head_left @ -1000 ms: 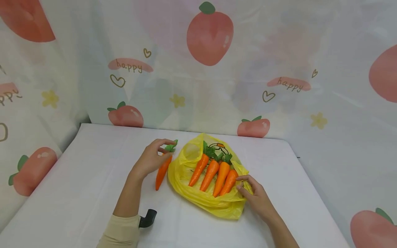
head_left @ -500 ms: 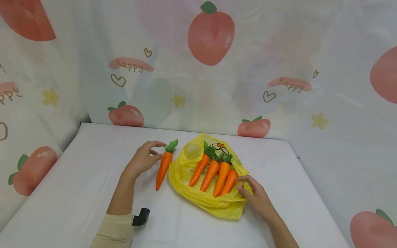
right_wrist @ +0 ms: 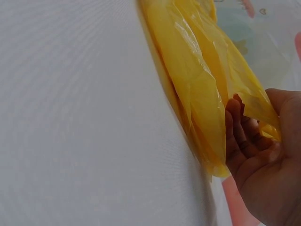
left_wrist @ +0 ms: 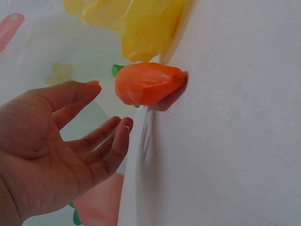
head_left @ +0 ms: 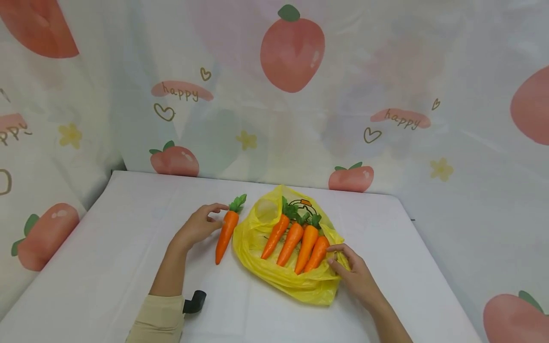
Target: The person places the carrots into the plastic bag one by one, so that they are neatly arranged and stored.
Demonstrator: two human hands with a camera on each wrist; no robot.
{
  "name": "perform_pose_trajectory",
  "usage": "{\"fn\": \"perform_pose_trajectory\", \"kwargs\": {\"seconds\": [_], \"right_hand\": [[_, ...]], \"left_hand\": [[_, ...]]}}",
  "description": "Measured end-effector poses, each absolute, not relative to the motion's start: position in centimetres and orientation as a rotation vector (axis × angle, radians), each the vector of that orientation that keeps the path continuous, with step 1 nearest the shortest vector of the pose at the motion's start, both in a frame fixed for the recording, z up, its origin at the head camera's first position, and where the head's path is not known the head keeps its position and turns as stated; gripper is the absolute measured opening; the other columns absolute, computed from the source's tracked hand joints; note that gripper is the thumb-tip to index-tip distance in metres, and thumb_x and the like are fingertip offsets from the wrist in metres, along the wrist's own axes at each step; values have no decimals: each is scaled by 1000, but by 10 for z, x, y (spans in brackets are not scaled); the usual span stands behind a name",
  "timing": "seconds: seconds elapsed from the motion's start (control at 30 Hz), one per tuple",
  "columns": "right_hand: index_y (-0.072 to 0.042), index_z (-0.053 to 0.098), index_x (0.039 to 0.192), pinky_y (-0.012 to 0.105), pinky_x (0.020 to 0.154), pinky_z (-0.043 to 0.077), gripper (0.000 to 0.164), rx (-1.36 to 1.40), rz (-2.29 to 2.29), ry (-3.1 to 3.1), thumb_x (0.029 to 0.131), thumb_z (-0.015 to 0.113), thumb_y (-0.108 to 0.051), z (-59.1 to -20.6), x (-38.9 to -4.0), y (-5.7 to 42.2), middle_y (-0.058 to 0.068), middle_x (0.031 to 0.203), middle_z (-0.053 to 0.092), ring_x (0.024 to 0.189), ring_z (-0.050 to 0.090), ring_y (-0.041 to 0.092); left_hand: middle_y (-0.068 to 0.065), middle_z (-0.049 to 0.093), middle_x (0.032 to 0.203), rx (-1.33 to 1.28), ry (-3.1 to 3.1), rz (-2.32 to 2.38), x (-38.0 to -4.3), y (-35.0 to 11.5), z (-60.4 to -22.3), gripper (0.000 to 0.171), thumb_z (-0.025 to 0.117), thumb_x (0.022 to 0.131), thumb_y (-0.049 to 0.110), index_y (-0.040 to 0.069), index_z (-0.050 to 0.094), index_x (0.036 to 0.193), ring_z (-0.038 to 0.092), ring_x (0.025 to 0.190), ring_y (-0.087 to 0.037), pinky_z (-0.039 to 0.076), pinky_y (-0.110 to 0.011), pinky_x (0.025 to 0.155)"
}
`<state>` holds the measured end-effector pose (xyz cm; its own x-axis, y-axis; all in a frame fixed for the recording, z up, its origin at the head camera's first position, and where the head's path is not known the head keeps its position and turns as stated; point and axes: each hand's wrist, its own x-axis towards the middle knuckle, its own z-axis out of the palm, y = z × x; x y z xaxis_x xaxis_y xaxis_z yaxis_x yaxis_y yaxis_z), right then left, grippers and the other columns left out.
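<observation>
A single orange carrot point(head_left: 227, 237) with a green leafy top lies on the white table, just left of a yellow plastic bag point(head_left: 279, 286). Beside it hovers my left hand point(head_left: 198, 226), its fingers parted and holding nothing; the left wrist view shows a gap between those fingertips and the carrot point(left_wrist: 146, 84). Several more carrots point(head_left: 290, 244) lie side by side on the opened bag, leafy tops pointing away. My right hand point(head_left: 355, 274) pinches the bag's right edge between thumb and fingers. In the right wrist view the bag's film point(right_wrist: 197, 94) hides part of the fingers.
A white cloth covers the table point(head_left: 107, 267). Fruit-printed curtains point(head_left: 291, 119) stand along its back and sides. A black curved piece point(head_left: 195, 302) sticks out from the left sleeve over the table.
My left hand has let go of the carrot's leafy top and drawn back to the left. The carrot stays on the table; the right hand and bag hold still.
</observation>
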<state>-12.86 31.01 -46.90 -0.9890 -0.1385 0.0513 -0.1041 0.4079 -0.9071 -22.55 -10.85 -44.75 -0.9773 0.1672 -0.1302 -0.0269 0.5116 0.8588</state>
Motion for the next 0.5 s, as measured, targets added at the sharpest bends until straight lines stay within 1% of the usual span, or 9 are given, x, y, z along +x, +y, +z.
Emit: {"fn": "perform_pose_trajectory", "kwargs": {"seconds": [0.17,0.27,0.5], "right_hand": [[-4,63,127,65,118,17,26,-227,-1675,2618,104,65,-17,-470,-128,311,16,137,57,145,32,37],[-4,62,127,65,118,16,26,-238,-1687,2607,104,65,-17,-470,-128,310,17,138,57,146,32,38],[-5,62,127,66,117,14,27,-250,-1691,2594,104,65,-18,-469,-128,311,16,140,56,147,30,38]], "left_hand": [[-19,50,147,128,2521,1471,-227,-107,-452,43,66,98,12,18,64,141,54,121,-38,56,-40,83],[-18,50,147,125,2516,1468,-228,-108,-454,42,67,99,13,19,64,141,55,120,-37,56,-39,83],[-17,50,146,130,2483,1467,-226,-103,-456,42,66,100,12,18,64,141,56,115,-36,56,-39,82]]}}
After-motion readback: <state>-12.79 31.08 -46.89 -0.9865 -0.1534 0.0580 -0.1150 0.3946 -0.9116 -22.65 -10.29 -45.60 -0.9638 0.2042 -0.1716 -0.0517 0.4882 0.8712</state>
